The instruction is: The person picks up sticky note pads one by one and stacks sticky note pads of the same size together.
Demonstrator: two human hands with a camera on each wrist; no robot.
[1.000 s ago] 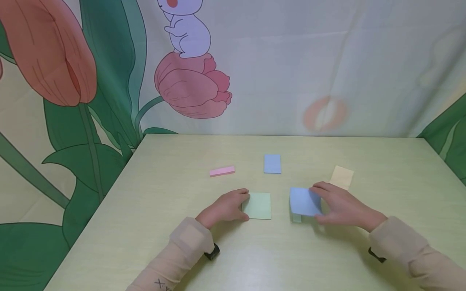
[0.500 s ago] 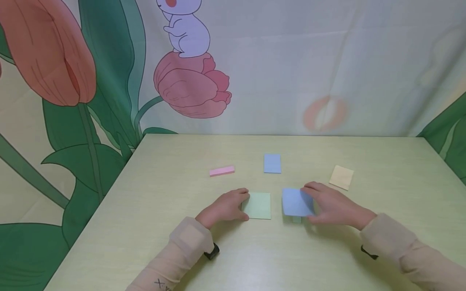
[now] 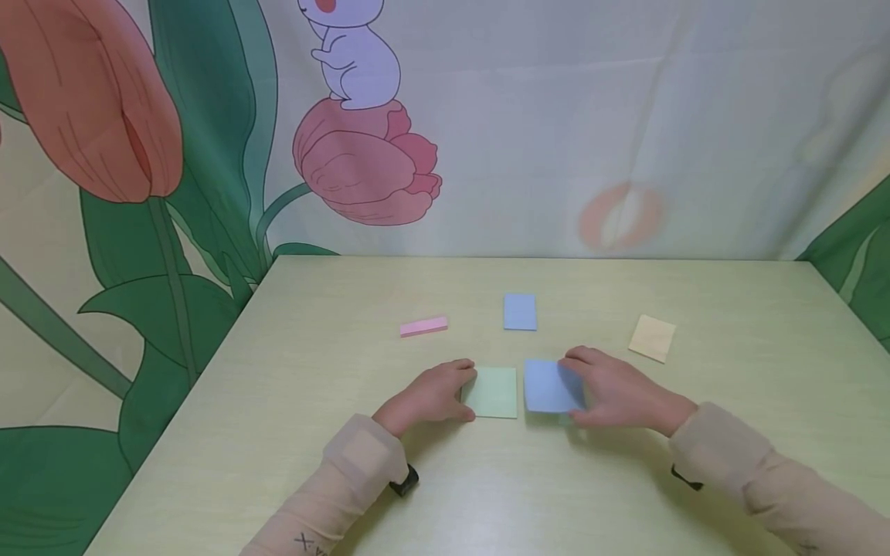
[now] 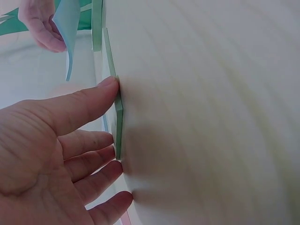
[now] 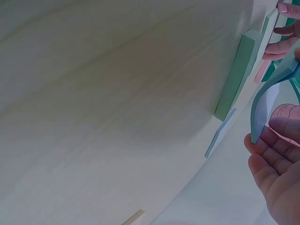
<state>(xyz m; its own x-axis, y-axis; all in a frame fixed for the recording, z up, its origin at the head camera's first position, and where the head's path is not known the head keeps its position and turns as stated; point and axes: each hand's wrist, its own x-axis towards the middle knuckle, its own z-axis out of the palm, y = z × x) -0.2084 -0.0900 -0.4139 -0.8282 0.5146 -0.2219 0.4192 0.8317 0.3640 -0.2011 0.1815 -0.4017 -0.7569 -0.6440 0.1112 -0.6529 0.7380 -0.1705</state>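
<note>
My left hand (image 3: 431, 395) grips a thin pale-green sticky note pad (image 3: 495, 392) by its edges, the pad flat on the table. In the left wrist view, the thumb and fingers touch the edges of this green pad (image 4: 118, 133). Just to its right, my right hand (image 3: 619, 390) pinches a blue sticky note pad (image 3: 545, 386) by its right side. Held above the table, the blue pad (image 5: 260, 105) bends in a curve in the right wrist view. Below it lies a thicker green block (image 5: 238, 77), mostly hidden from the head view.
Farther back on the table (image 3: 445, 494) lie a slim pink pad (image 3: 424, 327) at left, a small blue pad (image 3: 520, 312) in the middle and a cream pad (image 3: 652, 338) at right. A printed cloth (image 3: 521, 139) hangs behind the table's far edge.
My right hand has moved left with the blue pad, nearer to the thin green pad, uncovering the cream pad. My left hand has stayed in place.
</note>
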